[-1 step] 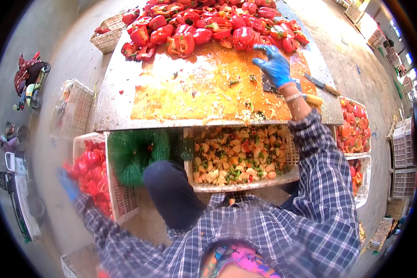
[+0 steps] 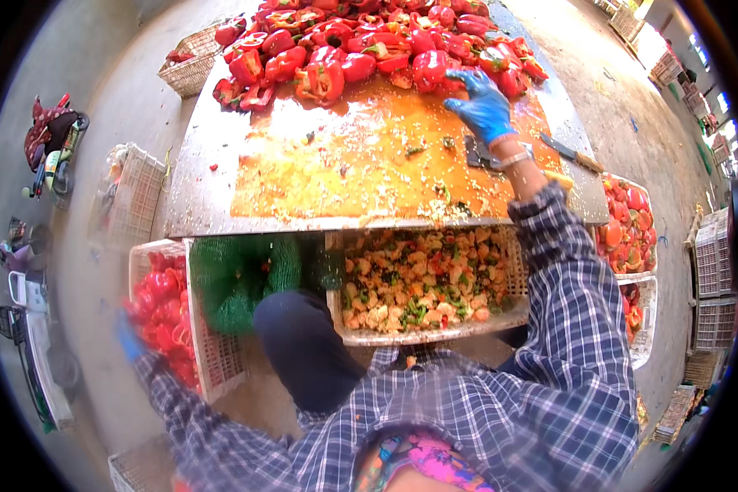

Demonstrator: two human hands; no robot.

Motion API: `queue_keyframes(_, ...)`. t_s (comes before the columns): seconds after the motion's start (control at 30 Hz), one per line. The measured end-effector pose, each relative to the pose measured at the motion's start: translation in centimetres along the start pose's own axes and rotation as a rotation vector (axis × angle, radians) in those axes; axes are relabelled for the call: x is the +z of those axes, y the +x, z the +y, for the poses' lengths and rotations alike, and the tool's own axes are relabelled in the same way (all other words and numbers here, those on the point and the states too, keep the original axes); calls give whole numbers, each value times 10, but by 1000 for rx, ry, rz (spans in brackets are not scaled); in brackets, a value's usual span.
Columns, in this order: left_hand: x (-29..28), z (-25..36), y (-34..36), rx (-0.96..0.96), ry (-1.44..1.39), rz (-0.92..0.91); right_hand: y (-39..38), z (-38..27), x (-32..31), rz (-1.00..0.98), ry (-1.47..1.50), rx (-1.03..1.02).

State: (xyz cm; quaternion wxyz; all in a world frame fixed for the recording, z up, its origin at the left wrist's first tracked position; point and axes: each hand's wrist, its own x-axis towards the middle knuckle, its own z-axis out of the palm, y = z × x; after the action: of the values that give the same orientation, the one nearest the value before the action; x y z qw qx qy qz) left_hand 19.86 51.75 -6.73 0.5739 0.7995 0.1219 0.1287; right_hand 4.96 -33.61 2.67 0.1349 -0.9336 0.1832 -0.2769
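My left hand (image 2: 129,336), blue-gloved and motion-smeared, is at the crate of red peppers (image 2: 164,299) low on the left; I cannot make out whether it holds anything. My blue-gloved right hand (image 2: 484,111) has its fingers apart at the near edge of the red pepper pile (image 2: 361,61). Beneath it on the seed-strewn orange board (image 2: 320,180) lies a dark blade (image 2: 477,154) with a yellow handle (image 2: 559,180), partly hidden by my wrist. A wooden-handled knife (image 2: 570,152) lies to the right.
A tray of cores and seeds (image 2: 418,287) sits below the table's near edge, beside green netting (image 2: 238,279). Red pepper crates (image 2: 627,230) stand at the right, a pale crate (image 2: 135,197) and scooter (image 2: 53,152) at the left, stacked crates (image 2: 712,254) far right.
My left hand has shifted slightly right and down at the crate. My right hand has moved very slightly up and left.
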Motion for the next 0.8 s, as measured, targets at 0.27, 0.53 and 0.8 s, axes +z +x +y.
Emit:
queue_keyframes(0.27, 119, 17, -116, -193, -178, -87, 97, 28, 78, -301, -88, 213)
queue_keyframes(0.53, 315, 224, -204, -9, -235, -793, -4, -22, 56, -170, 1323, 478)
queue_keyframes(0.8, 411, 278, -330, -268, -887, -1001, -117, -144, 17, 114, 1491, 193)
